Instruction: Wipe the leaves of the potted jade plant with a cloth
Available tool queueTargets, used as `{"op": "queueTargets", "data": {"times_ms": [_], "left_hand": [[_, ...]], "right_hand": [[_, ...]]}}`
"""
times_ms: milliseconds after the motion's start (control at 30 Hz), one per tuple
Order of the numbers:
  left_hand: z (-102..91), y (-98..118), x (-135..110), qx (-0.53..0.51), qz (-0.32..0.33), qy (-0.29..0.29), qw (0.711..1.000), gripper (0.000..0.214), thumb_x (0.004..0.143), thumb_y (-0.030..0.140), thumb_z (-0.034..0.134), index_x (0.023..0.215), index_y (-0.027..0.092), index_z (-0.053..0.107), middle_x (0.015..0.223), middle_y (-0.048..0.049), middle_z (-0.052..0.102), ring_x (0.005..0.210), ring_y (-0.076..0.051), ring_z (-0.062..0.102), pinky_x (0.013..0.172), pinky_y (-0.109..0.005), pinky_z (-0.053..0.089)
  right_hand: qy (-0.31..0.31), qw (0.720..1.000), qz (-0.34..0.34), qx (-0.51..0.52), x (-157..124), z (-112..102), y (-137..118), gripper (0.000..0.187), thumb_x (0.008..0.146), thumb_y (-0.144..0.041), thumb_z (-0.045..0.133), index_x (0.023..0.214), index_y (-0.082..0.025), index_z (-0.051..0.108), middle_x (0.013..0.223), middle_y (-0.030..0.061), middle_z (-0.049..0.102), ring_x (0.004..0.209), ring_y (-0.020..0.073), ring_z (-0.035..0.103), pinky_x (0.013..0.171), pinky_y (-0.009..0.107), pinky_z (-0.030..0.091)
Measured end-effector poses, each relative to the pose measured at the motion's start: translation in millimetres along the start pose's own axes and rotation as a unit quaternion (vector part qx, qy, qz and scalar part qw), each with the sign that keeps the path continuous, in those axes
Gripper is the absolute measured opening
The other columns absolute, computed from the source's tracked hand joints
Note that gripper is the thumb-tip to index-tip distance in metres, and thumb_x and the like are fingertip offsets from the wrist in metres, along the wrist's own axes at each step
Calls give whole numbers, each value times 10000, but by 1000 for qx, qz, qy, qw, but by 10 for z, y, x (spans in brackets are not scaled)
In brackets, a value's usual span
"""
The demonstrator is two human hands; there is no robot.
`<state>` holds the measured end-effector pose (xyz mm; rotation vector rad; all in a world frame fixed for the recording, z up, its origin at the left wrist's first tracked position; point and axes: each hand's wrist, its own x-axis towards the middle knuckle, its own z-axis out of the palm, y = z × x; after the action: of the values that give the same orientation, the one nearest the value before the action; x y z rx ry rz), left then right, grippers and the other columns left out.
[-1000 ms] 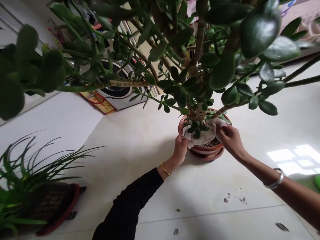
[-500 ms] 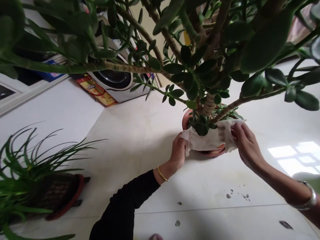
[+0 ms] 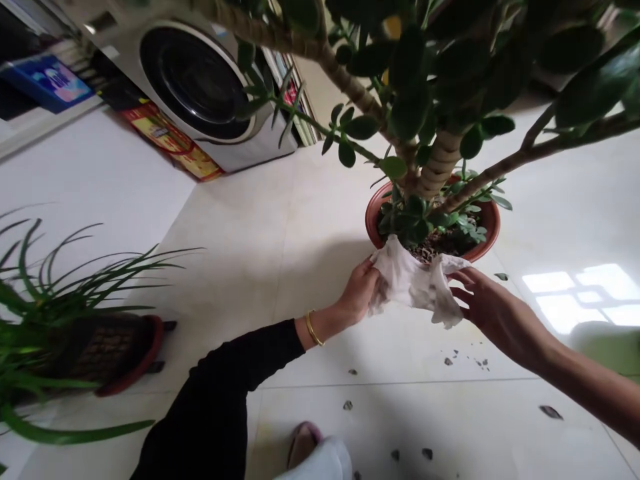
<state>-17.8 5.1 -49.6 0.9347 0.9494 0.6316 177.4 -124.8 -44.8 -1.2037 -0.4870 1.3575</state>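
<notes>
Head: crumpled, limp whitish cloth point(image 3: 407, 279)

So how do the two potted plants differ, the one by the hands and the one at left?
The round-leaved plant has thick, branching stems; the grassy plant has narrow, arching blades. The round-leaved plant stands in a red-brown pot, the grassy plant in a dark pot. A white cloth is held by the round-leaved plant; the grassy plant stands apart. Both are green.

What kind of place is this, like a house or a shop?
Probably inside a home, maybe a laundry corner or balcony: there's what looks like a washing machine, a big leafy plant in a pot, and a shiny tiled floor.
</notes>
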Motion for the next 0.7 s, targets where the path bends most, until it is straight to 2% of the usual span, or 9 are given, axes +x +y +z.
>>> {"op": "queueTargets", "data": {"times_ms": [133, 200, 300, 367, 467, 533, 600, 667, 700], "left_hand": [[-66, -27, -238, -5, -66, -93, 993, 428, 742, 489, 856, 1033, 187, 770, 814, -74, 771, 892, -244, 757, 771, -318, 598], [-127, -45, -314, -1, -71, -102, 992, 478, 741, 519, 853, 1064, 176, 771, 897, -83, 793, 927, -241, 757, 802, -316, 599], [-149, -77, -345, 33, -30, -91, 995, 483, 829, 474, 788, 1211, 182, 737, 1177, -97, 791, 1082, -233, 739, 916, -308, 584], [-83, -94, -344, 90, 32, -126, 987, 468, 917, 398, 697, 1339, 196, 680, 1370, -106, 728, 1237, -249, 693, 1049, -349, 555], [107, -98, -356, 255, 169, -230, 924, 504, 997, 239, 529, 1499, 211, 555, 1573, -108, 584, 1471, -255, 534, 1250, -429, 430], [229, -81, -368, 400, 239, -271, 842, 533, 1006, 159, 452, 1536, 184, 505, 1621, -127, 525, 1544, -254, 440, 1301, -465, 366], [292, -44, -369, 523, 270, -259, 766, 495, 1014, 157, 448, 1501, 151, 534, 1602, -162, 527, 1546, -307, 411, 1287, -555, 356], [271, 5, -342, 568, 284, -224, 739, 421, 1007, 254, 557, 1412, 159, 623, 1571, -179, 532, 1516, -375, 410, 1247, -633, 362], [231, 30, -316, 552, 287, -215, 753, 417, 979, 313, 636, 1373, 179, 661, 1562, -175, 525, 1499, -387, 418, 1235, -636, 372]], "right_hand": [[33, 990, 128, 42, -114, -118, 87, 245, 700, -191, 773, 916, -283, 706, 1093, 54, 808, 845, 218, 774, 582, 282, 643], [45, 979, 190, 58, -181, -145, 75, 385, 637, -91, 815, 957, -279, 711, 1115, 31, 817, 831, 189, 785, 643, 252, 661], [18, 974, 214, 69, -226, -101, 35, 616, 597, -109, 894, 1152, -309, 719, 1204, 12, 809, 902, 195, 798, 768, 259, 677], [2, 980, 192, 57, -218, -31, 40, 670, 640, -196, 911, 1260, -342, 700, 1286, 3, 787, 1010, 220, 790, 833, 285, 675], [-37, 989, 143, 29, -179, 97, 118, 569, 789, -356, 841, 1335, -364, 680, 1426, -6, 720, 1220, 247, 718, 941, 325, 651], [-52, 990, 129, 22, -149, 189, 187, 468, 866, -428, 767, 1322, -360, 691, 1444, -7, 704, 1271, 247, 682, 963, 343, 638], [-21, 992, 125, 23, -127, 270, 232, 415, 873, -424, 742, 1281, -355, 708, 1371, -7, 737, 1192, 235, 705, 897, 334, 645], [31, 993, 112, 10, -115, 316, 232, 420, 824, -379, 775, 1238, -347, 720, 1234, -5, 776, 1017, 205, 729, 762, 280, 632], [51, 994, 94, -4, -112, 318, 212, 433, 792, -360, 800, 1217, -339, 725, 1163, -4, 783, 932, 185, 721, 703, 251, 611]]}}
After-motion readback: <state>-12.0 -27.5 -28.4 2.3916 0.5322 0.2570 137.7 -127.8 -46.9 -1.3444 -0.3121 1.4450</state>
